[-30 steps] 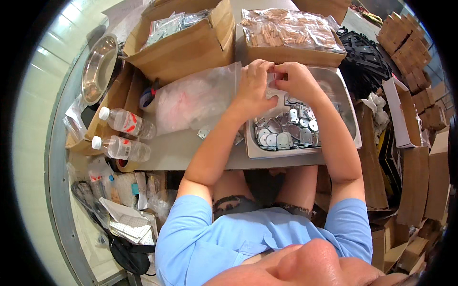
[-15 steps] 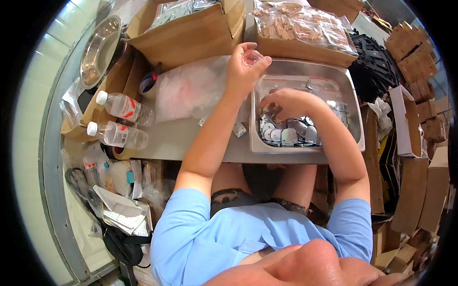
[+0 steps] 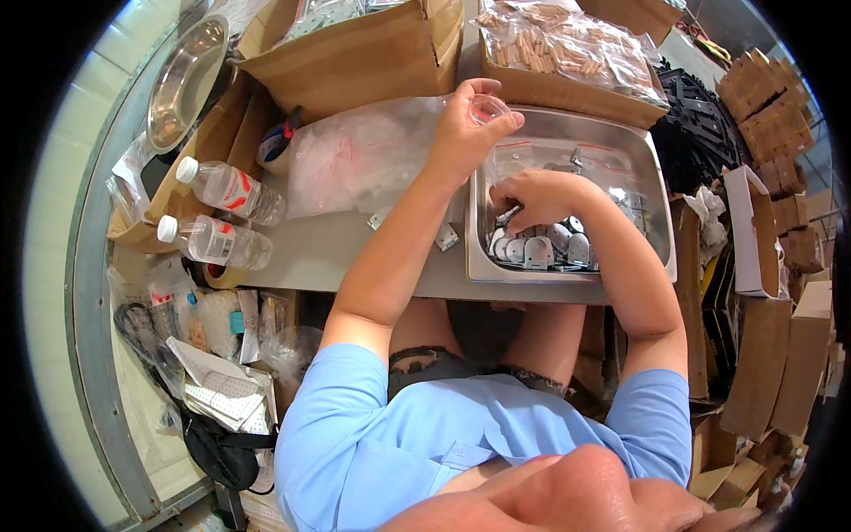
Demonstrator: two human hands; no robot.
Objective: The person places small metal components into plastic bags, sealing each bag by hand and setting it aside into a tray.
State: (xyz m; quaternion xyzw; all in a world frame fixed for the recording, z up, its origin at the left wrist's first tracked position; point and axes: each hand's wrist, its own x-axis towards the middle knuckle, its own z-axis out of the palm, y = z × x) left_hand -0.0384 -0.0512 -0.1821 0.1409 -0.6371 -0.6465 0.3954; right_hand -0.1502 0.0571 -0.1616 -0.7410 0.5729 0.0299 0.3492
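Observation:
Above the far left corner of the steel tray (image 3: 667, 222), my left hand (image 3: 470, 124) is closed on a small clear zip bag (image 3: 490, 108) with a red line. My right hand (image 3: 542, 199) reaches down into the tray, fingers curled at its left side, at a small metal bracket (image 3: 507, 216). Part of that bracket is hidden by the fingers. Several rounded metal brackets (image 3: 538, 253) lie in a pile near the tray's front. Two small metal plates (image 3: 446, 237) rest on the table beside the tray, close to my left forearm.
A large plastic bag of clear zip bags (image 3: 355, 160) lies left of my left hand. Two plastic bottles (image 3: 222, 241) stand tilted at the table's left. Behind are a cardboard box (image 3: 363, 75) and a box with bagged wooden dowels (image 3: 567, 84). Black parts (image 3: 700, 124) are heaped at right.
My left hand has shifted slightly right with the zip bag. My right hand has moved a little, its fingers still among the brackets. The whole view has shifted slightly.

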